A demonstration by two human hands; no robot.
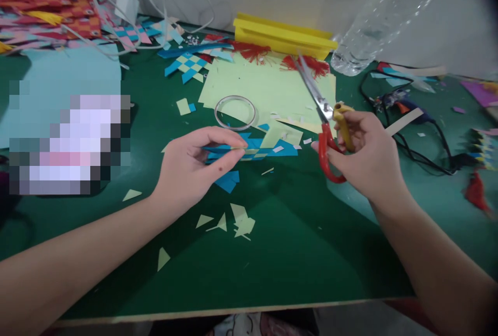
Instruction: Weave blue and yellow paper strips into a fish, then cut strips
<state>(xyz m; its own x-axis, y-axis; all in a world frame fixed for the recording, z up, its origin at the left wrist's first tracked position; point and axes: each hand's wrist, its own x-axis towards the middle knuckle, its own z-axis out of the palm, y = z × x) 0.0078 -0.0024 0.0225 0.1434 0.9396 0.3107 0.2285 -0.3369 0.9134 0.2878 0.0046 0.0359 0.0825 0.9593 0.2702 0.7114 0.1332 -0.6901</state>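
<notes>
Head view: no legible writing; left hand (194, 167) pinches woven paper (249, 148).

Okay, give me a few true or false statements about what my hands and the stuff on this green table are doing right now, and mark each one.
1. The right hand holds scissors with red handles. True.
2. The left hand pinches a woven blue and pale paper piece. True.
3. The clear tape ring sits on the left wrist. False: it lies on the pale green sheet.
4. The plastic bottle is at far left. False: it is at upper right.
</notes>
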